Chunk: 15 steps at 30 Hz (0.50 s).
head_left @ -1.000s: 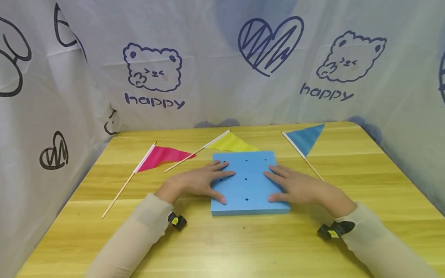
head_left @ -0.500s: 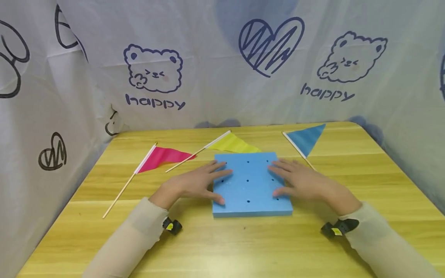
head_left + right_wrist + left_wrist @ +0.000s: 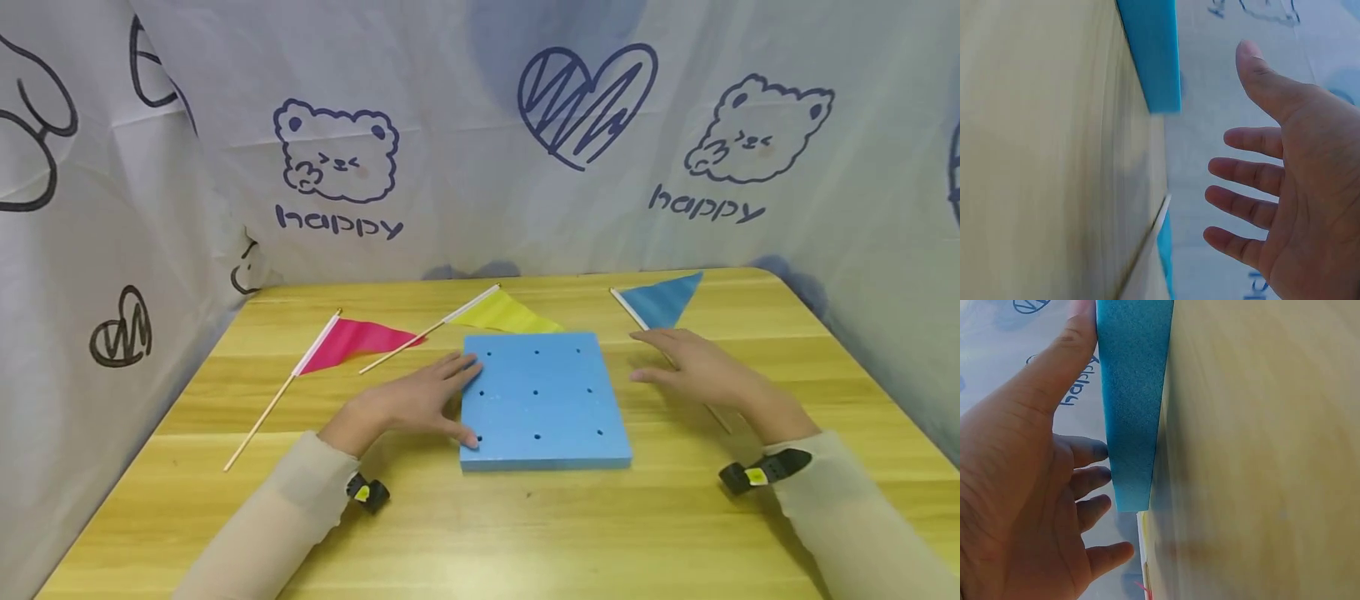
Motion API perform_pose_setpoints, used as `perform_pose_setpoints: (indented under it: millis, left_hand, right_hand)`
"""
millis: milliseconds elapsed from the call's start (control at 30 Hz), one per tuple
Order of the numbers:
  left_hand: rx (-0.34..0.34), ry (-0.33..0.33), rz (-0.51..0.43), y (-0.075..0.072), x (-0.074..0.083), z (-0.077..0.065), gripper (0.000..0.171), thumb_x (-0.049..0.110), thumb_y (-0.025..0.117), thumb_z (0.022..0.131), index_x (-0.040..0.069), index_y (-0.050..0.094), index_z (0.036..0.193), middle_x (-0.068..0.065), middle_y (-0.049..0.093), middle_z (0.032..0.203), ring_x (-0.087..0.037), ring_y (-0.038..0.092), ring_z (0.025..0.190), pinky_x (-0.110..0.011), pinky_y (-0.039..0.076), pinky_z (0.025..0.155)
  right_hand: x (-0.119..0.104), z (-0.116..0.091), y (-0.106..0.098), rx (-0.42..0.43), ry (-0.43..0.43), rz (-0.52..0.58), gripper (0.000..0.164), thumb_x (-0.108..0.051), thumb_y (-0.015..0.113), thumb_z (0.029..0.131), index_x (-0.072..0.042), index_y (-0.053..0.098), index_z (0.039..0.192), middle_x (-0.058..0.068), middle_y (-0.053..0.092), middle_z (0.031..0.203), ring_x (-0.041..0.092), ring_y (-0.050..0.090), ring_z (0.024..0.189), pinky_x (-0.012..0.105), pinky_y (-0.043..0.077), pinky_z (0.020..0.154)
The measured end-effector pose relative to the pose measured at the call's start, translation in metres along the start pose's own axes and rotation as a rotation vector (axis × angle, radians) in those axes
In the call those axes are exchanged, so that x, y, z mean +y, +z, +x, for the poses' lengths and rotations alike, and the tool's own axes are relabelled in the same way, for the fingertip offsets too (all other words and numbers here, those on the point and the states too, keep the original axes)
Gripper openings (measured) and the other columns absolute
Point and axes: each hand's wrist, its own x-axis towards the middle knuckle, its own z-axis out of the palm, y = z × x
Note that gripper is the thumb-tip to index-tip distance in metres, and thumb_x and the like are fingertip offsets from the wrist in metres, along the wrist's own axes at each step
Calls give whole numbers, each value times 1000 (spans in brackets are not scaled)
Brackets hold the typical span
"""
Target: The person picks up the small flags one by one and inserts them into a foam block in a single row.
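Observation:
A blue foam board (image 3: 557, 414) with several small holes in rows lies flat in the middle of the table. My left hand (image 3: 420, 398) rests on its left edge, fingers and thumb spread; the left wrist view shows the fingertips at the rim of the board's side (image 3: 1135, 412). Off the board's right side, my right hand (image 3: 701, 375) hovers with straight fingers and nothing in it. Below it lies a blue pennant flag (image 3: 662, 300), its thin wooden stick partly hidden by that hand. In the right wrist view the palm (image 3: 1310, 206) is bare.
A pink pennant flag (image 3: 352, 343) lies at the left of the wooden table (image 3: 480, 533). Between it and the board is a yellow pennant flag (image 3: 506, 313), its stick crossing the pink tip. A printed white curtain (image 3: 465, 150) hangs behind.
My right hand has left the board and moved right, over the blue flag's stick. The left hand has drawn back slightly to the board's edge.

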Motion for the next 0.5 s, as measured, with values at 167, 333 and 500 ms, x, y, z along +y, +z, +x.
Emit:
perform_pose_setpoints:
  millis: [167, 333, 500]
  left_hand:
    - [-23, -20, -12, 1, 0, 1, 120, 80, 61, 71, 16, 7, 158, -1, 1, 164, -21, 5, 149, -40, 22, 116]
    - [-14, -43, -15, 1, 1, 2, 122, 82, 62, 68, 18, 9, 159, 2, 2, 164, -19, 8, 149, -40, 24, 116]
    - [-8, -63, -25, 1, 1, 2, 123, 82, 63, 67, 19, 11, 159, 3, 4, 164, -18, 10, 148, -41, 24, 115]
  right_hand:
    - [21, -10, -8, 12, 78, 71, 79, -55, 60, 92, -4, 40, 148, 24, 46, 140, 44, 42, 128, 62, 36, 101]
    - [38, -15, -14, 13, 82, 161, 72, -48, 65, 92, -2, 45, 143, 22, 54, 130, 39, 52, 116, 58, 45, 92]
    - [52, -18, -15, -6, 88, 208, 62, -40, 71, 89, -3, 51, 136, 16, 59, 117, 32, 58, 105, 51, 48, 86]
